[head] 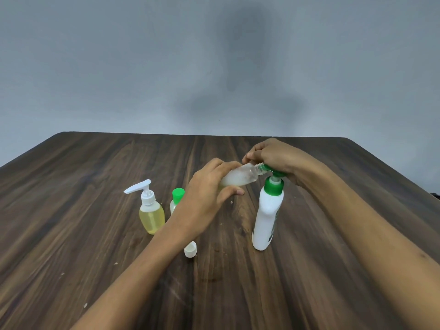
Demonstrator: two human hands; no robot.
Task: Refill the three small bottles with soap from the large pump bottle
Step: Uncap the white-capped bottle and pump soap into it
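The left hand [209, 198] has its grip closed around a small clear bottle [240, 178], holding it tilted almost flat in the middle of the frame, its open threaded neck pointing right and touching the green nozzle of the large pump bottle [267, 220]. A cloudy whitish liquid lies along the lower side of the small bottle. The right hand [276, 158] rests on top of the green pump head, fingers curled over it in a closed grip; the nozzle tip meets the small bottle's mouth just below the fingertips. The large white pump bottle stands upright on the counter [95, 246], right of centre. Below the left wrist, a loose white cap [190, 250] lies on the wood. Left of the left hand stands a small bottle with a green cap [177, 197], partly hidden by the hand, and further left a small yellow-filled bottle with a white pump [151, 213]. Pale specks dot the dark wooden counter.
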